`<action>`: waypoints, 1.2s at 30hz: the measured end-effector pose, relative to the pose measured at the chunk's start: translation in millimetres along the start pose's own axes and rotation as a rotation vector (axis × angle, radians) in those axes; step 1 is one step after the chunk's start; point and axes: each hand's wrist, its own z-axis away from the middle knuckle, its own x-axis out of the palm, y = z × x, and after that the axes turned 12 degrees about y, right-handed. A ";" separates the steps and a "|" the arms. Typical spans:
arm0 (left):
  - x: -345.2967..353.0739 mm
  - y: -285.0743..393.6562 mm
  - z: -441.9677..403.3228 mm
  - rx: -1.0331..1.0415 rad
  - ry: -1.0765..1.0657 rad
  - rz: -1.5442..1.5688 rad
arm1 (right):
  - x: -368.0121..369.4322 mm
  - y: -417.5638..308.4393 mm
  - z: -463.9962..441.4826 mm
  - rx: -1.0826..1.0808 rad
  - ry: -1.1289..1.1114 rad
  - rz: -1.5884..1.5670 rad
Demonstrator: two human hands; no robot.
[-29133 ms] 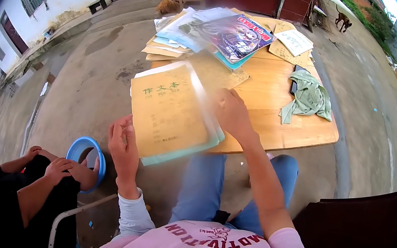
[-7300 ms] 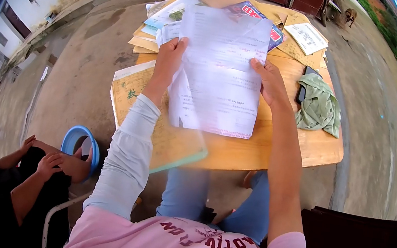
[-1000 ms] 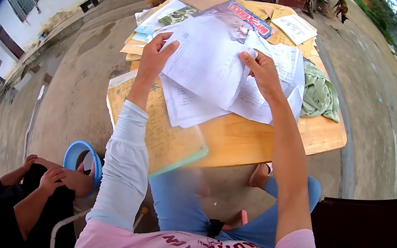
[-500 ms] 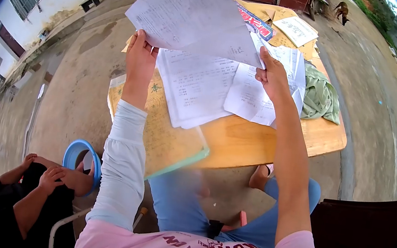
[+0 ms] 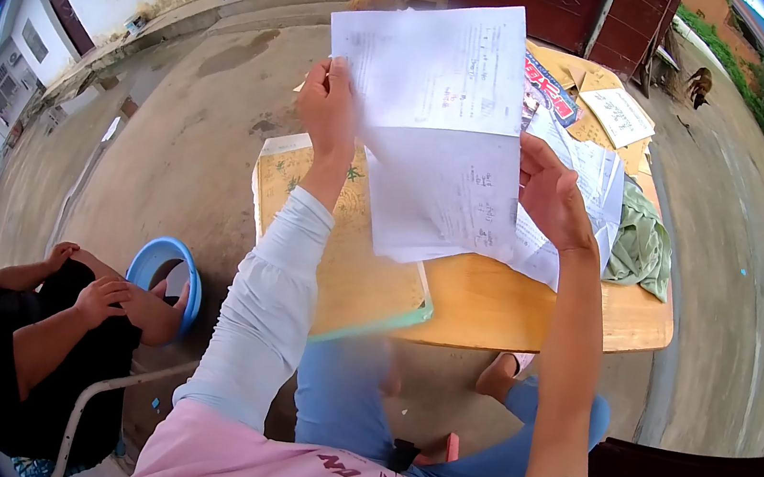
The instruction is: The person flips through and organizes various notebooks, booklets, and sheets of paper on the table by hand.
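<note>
My left hand (image 5: pixel 329 116) pinches the left edge of a printed paper sheet (image 5: pixel 433 67), thumb in front, and holds it raised over the table. Handwriting and small red marks show on the sheet. My right hand (image 5: pixel 556 199) is at the sheet's right edge, fingers loosely bent and thumb apart, palm toward the paper. Below the sheet's straight lower line is more printed paper (image 5: pixel 446 194); I cannot tell whether it is a folded half or a separate page. Other loose papers (image 5: pixel 593 175) lie behind my right hand.
The wooden table (image 5: pixel 508 303) bears a clear mat with a green edge (image 5: pixel 371 319), a green cloth (image 5: pixel 642 239), a colourful printed packet (image 5: pixel 551 92) and a booklet (image 5: pixel 618 113). At left, a seated person (image 5: pixel 53 321) is beside a blue basin (image 5: pixel 189 310). An animal (image 5: pixel 699 85) stands far right.
The raised sheet has been lowered and turned more squarely toward me. My right hand has loosened from its pinch, its fingers now spread at the edge. My left hand still grips the paper.
</note>
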 end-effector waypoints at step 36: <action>3.8 1.2 18.0 -0.412 -0.926 0.223 | -36.3 8.0 -10.7 0.047 0.729 -0.304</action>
